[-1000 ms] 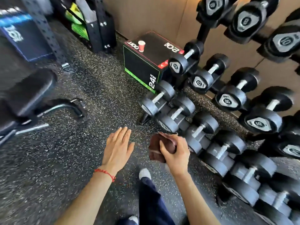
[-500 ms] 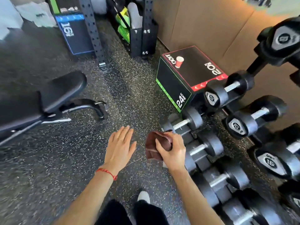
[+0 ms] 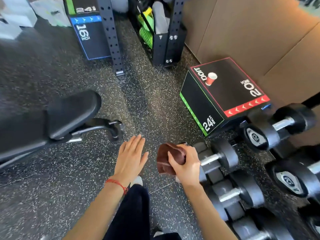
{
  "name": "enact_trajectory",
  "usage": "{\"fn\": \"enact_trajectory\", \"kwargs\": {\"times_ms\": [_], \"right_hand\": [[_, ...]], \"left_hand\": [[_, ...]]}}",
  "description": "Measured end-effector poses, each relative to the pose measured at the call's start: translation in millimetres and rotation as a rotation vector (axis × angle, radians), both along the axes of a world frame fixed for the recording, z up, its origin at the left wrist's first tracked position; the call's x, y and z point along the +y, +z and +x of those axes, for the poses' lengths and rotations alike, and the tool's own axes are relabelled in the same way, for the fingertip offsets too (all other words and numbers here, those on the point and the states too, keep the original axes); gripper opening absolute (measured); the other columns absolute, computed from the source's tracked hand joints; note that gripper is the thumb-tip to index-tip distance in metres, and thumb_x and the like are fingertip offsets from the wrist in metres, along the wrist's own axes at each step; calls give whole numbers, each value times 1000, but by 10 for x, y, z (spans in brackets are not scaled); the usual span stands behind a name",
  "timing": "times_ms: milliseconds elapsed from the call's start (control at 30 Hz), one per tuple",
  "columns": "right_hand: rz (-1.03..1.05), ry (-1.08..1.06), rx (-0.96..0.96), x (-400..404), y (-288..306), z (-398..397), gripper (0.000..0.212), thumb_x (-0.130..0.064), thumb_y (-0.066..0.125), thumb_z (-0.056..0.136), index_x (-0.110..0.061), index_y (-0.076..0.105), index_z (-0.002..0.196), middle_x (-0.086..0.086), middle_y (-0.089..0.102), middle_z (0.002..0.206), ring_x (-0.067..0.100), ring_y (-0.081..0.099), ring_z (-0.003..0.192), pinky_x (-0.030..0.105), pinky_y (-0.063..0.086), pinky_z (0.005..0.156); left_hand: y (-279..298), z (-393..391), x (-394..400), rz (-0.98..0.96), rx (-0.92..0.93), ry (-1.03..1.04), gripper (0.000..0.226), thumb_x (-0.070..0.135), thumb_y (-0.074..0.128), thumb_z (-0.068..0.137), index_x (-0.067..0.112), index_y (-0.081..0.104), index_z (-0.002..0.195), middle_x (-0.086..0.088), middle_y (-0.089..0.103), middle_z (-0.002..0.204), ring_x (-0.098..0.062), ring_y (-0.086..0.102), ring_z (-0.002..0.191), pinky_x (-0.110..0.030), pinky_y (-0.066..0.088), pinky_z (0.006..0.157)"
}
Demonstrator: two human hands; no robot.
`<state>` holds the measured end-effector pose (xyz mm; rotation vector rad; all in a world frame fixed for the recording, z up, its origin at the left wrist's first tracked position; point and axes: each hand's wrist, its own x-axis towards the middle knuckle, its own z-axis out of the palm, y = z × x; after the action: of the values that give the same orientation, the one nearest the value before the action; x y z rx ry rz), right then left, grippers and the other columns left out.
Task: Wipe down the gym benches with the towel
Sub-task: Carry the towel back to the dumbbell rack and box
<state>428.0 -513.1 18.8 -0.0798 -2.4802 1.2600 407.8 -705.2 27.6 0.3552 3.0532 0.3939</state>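
A black padded gym bench [image 3: 69, 113] stands at the left, its seat end toward the middle of the floor and its metal foot [image 3: 110, 127] on the speckled rubber. My right hand [image 3: 187, 165] is closed around a bunched dark brown towel [image 3: 168, 158], held above the floor right of centre. My left hand [image 3: 131, 156] hovers flat, fingers together and empty, just right of the bench's foot. Neither hand touches the bench.
A dumbbell rack [image 3: 259, 170] fills the right side, close to my right hand. A black plyo box [image 3: 225, 101] with a red paper cup [image 3: 211, 78] on it sits ahead right. A black rack upright [image 3: 112, 40] and a blue-edged box [image 3: 90, 37] stand ahead.
My view has swung left and forward, so the bench comes further into the frame and the dumbbells slide right. Both hands keep their pose, the right still gripping the towel.
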Motion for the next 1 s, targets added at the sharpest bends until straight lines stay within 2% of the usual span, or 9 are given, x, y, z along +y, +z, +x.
{"fn": "enact_trajectory", "kwargs": {"times_ms": [300,467,533,667,767,867,1000], "right_hand": [[-9,-63,-54,-280,25,-1246,39,-44,63,77,-9,65,95,-1,59,87,15,53,83,38,49,76],[-16,-81,-95,-196,26,-1734,39,-44,64,76,-10,65,96,-4,56,87,15,54,82,34,47,76],[-24,-105,-102,-109,-2,-1936,39,-45,63,76,-11,65,95,-4,57,87,13,53,83,28,44,78],[-60,-156,-114,137,-62,-2372,36,-47,63,75,-16,64,94,-9,54,87,10,52,82,15,37,78],[-87,-200,-112,393,-112,-2722,36,-47,64,75,-17,64,94,-12,53,88,11,53,82,16,38,78],[-120,-272,-130,671,-103,-3035,35,-44,68,74,-16,65,95,-14,52,87,13,53,82,16,37,78],[-120,-374,-86,1079,-80,-3307,40,-47,62,75,-12,65,93,-6,57,87,12,53,83,24,43,80]], "left_hand": [[1,-1369,-273,-62,-50,-101,52,38,35,98,9,35,141,-8,35,148,-22,26,138,-40,21,112],[34,-1952,-169,-16,-24,-127,47,30,51,93,3,47,132,-14,46,139,-29,39,131,-46,33,105],[15,-2183,-70,-18,-18,-147,46,28,55,91,2,50,129,-16,50,135,-30,44,127,-47,36,102],[-18,-2706,216,-26,2,-184,47,29,50,94,3,46,133,-14,45,140,-28,39,131,-46,32,106],[10,-3112,504,-33,24,-222,46,28,53,92,2,48,131,-14,48,137,-29,42,128,-47,35,106],[67,-3479,836,-38,70,-284,44,23,65,85,-1,57,121,-17,57,126,-32,53,118,-50,43,96],[73,-3922,1288,-45,83,-378,45,23,66,84,-1,57,121,-17,58,126,-31,54,117,-49,41,96]]}}
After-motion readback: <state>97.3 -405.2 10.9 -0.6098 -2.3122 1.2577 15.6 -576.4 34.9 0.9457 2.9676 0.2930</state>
